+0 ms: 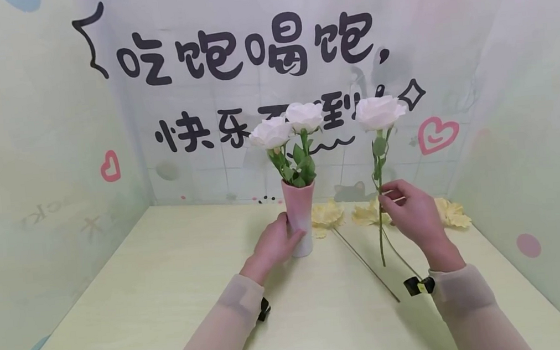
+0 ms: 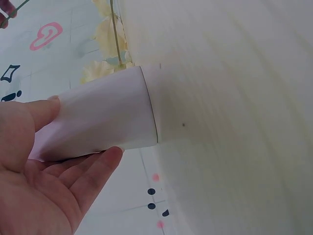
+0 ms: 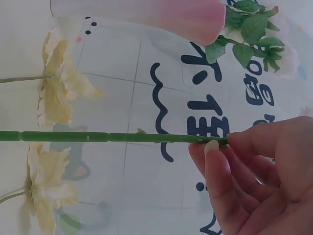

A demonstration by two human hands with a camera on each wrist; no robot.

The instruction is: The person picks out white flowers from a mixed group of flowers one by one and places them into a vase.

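A pink-to-white vase (image 1: 300, 217) stands upright on the table, with two white artificial roses (image 1: 305, 118) and green leaves rising from its mouth. My left hand (image 1: 274, 241) grips the vase around its lower half; in the left wrist view, thumb and fingers lie on opposite sides of the vase (image 2: 102, 115). To the right, my right hand (image 1: 413, 213) pinches the green stem of a third white rose (image 1: 380, 113), held upright with its bloom at about the height of the others. The right wrist view shows fingertips and thumb on the stem (image 3: 88, 137).
Several yellow artificial flowers lie along the table's back edge, one yellow flower (image 1: 327, 215) just right of the vase and another yellow flower (image 1: 453, 213) at the far right. A thin brown stem (image 1: 365, 263) reaches toward the front. Printed cloth walls (image 1: 49, 162) enclose the table (image 1: 170, 296).
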